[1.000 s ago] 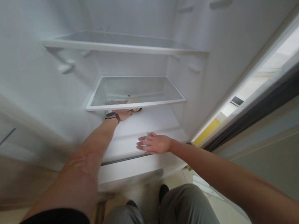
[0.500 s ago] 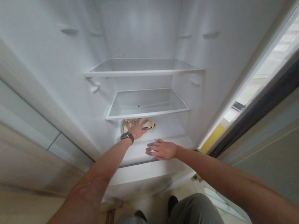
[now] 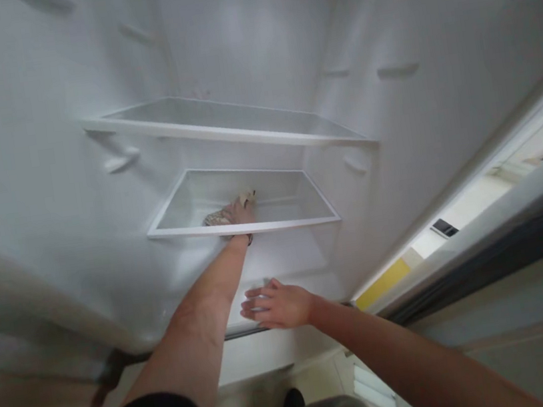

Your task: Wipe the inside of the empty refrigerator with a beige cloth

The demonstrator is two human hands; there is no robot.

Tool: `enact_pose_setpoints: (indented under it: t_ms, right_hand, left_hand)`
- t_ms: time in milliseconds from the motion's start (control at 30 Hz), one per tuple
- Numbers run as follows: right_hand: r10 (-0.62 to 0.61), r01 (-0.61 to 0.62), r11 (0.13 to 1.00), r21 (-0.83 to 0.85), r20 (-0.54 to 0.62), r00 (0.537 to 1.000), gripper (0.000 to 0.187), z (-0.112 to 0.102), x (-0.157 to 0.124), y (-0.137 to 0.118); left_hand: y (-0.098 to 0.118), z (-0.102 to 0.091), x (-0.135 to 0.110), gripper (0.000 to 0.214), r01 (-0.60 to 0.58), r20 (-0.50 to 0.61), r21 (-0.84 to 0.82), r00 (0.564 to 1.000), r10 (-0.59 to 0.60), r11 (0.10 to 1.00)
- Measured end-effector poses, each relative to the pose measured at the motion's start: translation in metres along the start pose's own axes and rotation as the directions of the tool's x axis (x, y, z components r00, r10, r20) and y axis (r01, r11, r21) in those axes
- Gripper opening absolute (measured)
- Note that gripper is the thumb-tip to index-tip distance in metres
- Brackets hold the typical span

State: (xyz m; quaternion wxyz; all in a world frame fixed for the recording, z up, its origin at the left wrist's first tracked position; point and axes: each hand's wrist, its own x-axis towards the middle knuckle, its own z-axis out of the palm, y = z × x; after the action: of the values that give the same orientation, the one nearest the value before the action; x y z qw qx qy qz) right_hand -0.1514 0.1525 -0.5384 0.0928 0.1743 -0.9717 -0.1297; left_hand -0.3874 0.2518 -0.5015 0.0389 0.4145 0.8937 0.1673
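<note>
Inside a white refrigerator, my left hand (image 3: 242, 213) reaches under the lower glass shelf (image 3: 280, 195) and shows blurred through the glass. It holds a patterned beige cloth (image 3: 218, 218), which sticks out on both sides of the hand, against the refrigerator's inside. A watch band (image 3: 250, 239) on the left wrist sits just below the shelf's front edge. My right hand (image 3: 283, 305) rests at the front of the refrigerator floor (image 3: 279, 256), fingers slightly spread and holding nothing.
An upper glass shelf (image 3: 239, 115) spans the refrigerator above the lower one. Moulded shelf supports (image 3: 398, 70) jut from both side walls. At right are the door edge with a dark gasket (image 3: 484, 247) and a yellow strip (image 3: 382, 283). My shoe (image 3: 292, 406) is on the tiled floor.
My left hand has moved deeper with the cloth, from in front of the lower shelf to beneath it. My head has come closer; the right hand still rests at the front edge.
</note>
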Motion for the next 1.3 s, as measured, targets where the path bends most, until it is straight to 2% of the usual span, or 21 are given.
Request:
enact_pose_setpoints:
  t_ms: [67,100,167,267,367,567,800,933,1067,1167,1300]
  right_hand:
    - [-0.008,0.008,1.0,-0.016,-0.018,1.0,0.045,0.0,0.001,0.0]
    - [-0.008,0.008,1.0,-0.024,-0.025,1.0,0.045,0.0,0.001,0.0]
    - [-0.005,0.004,1.0,-0.03,-0.029,1.0,0.045,0.0,0.0,-0.001]
    - [0.005,-0.006,1.0,-0.02,-0.031,1.0,0.045,0.0,-0.002,-0.001]
    - [0.014,-0.014,1.0,0.007,-0.008,1.0,0.046,0.001,-0.005,-0.001]
    - [0.017,-0.018,0.999,0.05,0.013,1.0,0.047,0.005,-0.007,0.001]
    - [0.023,-0.027,0.996,0.088,0.041,0.999,0.048,0.005,-0.004,0.002]
    - [0.033,-0.038,0.995,0.094,0.05,0.998,0.049,0.004,-0.002,0.002]
    - [0.04,-0.048,0.993,0.111,0.072,0.997,0.05,0.001,-0.001,0.002]
    - [0.041,-0.054,0.99,0.133,0.096,0.995,0.049,-0.004,0.0,0.001]
    - [0.043,-0.055,0.985,0.161,0.079,0.996,0.048,-0.007,0.001,0.001]
  left_hand:
    - [0.019,0.016,0.004,0.067,0.067,-0.061,-0.059,0.996,-0.071,0.996]
    - [0.026,0.023,0.005,0.066,0.042,-0.078,-0.061,0.996,-0.047,0.997]
    - [0.033,0.034,0.006,0.064,-0.099,-0.06,-0.024,0.993,0.098,0.995]
    - [0.028,0.039,0.001,0.057,-0.299,0.026,-0.022,0.954,0.299,0.954]
    - [0.014,0.03,-0.011,0.052,-0.414,0.087,-0.052,0.905,0.417,0.909]
    - [-0.011,-0.001,-0.057,0.055,-0.487,0.189,-0.044,0.853,0.486,0.872]
    - [-0.065,-0.024,-0.122,0.06,-0.49,0.379,0.028,0.812,0.444,0.871]
    - [-0.087,-0.033,-0.143,0.066,-0.504,0.382,0.021,0.802,0.459,0.863]
    - [-0.084,-0.034,-0.134,0.074,-0.451,0.4,0.04,0.825,0.4,0.891]
    - [-0.076,-0.031,-0.116,0.08,-0.431,0.398,0.049,0.836,0.378,0.901]
    - [-0.069,-0.028,-0.087,0.077,-0.407,0.35,0.063,0.864,0.362,0.911]
